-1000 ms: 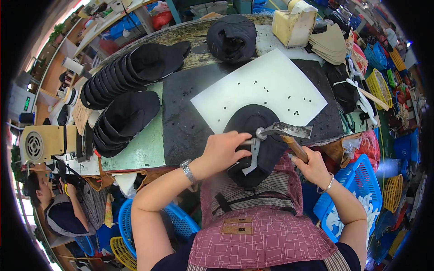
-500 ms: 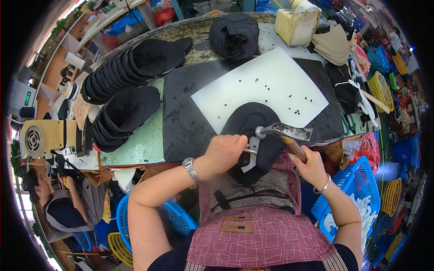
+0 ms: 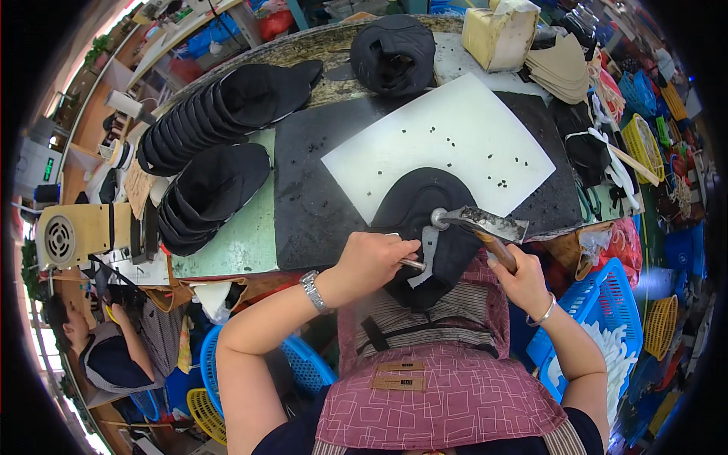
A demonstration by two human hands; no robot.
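A black cap lies at the near edge of the work surface, partly on a white cutting sheet, its lower part overhanging toward my apron. A pale strip shows on it. My left hand is closed around a slim metal rod, probably a punch, whose end is beside the strip. In my right hand is a hammer with a wooden handle and a worn metal head, held over the cap's right side. Its rounded end is just above the strip.
Two rows of nested black caps stand at the left, and another black cap sits at the back. Small black bits dot the white sheet. A blue basket with white pieces stands at lower right. A person works at far left.
My left hand has shifted slightly and tilted the metal rod, so its end points more downward. The hammer stays close to the same spot over the cap.
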